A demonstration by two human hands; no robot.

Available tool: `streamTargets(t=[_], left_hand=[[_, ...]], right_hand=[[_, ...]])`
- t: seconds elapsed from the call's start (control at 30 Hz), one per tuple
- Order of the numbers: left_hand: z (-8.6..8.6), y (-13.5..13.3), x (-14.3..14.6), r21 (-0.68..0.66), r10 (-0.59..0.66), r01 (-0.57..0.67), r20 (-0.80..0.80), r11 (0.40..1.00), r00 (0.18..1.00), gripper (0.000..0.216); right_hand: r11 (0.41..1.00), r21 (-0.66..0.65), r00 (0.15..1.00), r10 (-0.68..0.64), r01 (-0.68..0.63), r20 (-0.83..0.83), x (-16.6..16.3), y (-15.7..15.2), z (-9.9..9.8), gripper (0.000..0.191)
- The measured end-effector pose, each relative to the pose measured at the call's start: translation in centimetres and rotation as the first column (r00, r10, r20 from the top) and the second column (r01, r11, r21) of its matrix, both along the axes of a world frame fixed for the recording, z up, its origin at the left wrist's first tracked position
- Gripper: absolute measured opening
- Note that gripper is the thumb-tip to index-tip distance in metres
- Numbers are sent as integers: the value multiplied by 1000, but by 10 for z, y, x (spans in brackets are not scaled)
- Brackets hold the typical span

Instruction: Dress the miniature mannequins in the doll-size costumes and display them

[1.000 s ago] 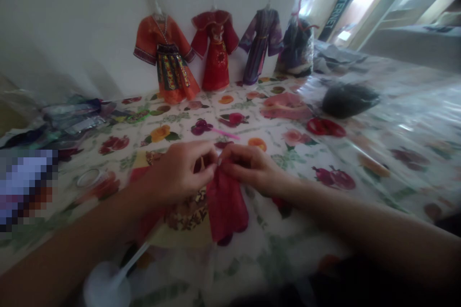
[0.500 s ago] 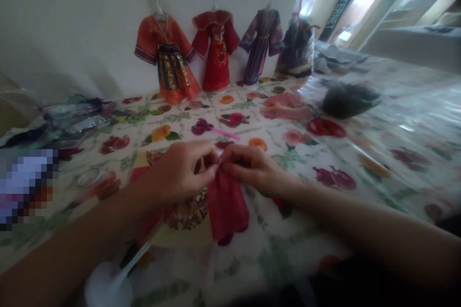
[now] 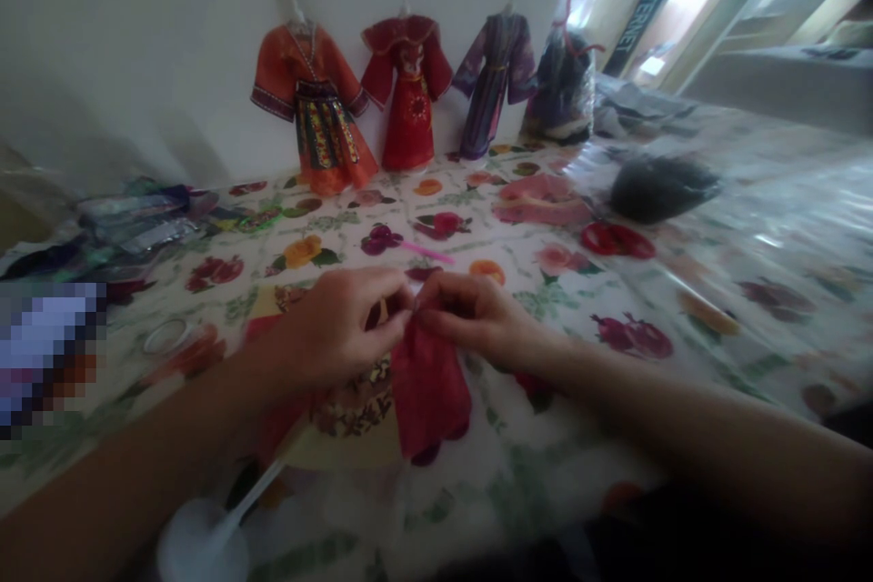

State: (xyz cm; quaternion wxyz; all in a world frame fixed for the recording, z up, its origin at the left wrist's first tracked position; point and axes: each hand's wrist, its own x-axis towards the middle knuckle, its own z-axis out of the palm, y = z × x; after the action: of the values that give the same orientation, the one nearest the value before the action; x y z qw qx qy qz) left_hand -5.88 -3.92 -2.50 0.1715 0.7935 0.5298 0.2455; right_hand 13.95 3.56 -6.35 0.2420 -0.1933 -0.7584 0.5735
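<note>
A small red doll garment lies on the flowered tablecloth just in front of me. My left hand pinches its top edge with thumb and fingers closed. My right hand meets it from the right, fingers also pinched on the same top edge. Under and left of the red piece lies another small garment with a gold-patterned panel.
Against the back wall stand an orange doll dress, a red dress, a purple dress and a dark one in plastic. A dark bundle lies right, a pink stick mid-table, a white stand near me, packets left.
</note>
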Motion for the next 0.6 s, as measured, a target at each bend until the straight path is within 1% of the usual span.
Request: streamTargets(t=[0.1, 0.23, 0.6], left_hand=[[0, -1, 0, -7, 2, -2, -13, 1000, 1000, 4], [-1, -1, 1, -15, 2, -2, -6, 1000, 1000, 4], [-2, 0, 3, 16, 3, -3, -12, 1000, 1000, 4]], right_hand=[[1000, -7, 1000, 1, -1, -13, 0, 1, -2, 6], [1000, 27, 1000, 11, -10, -18, 1, 2, -3, 2], [999, 29, 1000, 13, -13, -8, 1, 2, -1, 4]])
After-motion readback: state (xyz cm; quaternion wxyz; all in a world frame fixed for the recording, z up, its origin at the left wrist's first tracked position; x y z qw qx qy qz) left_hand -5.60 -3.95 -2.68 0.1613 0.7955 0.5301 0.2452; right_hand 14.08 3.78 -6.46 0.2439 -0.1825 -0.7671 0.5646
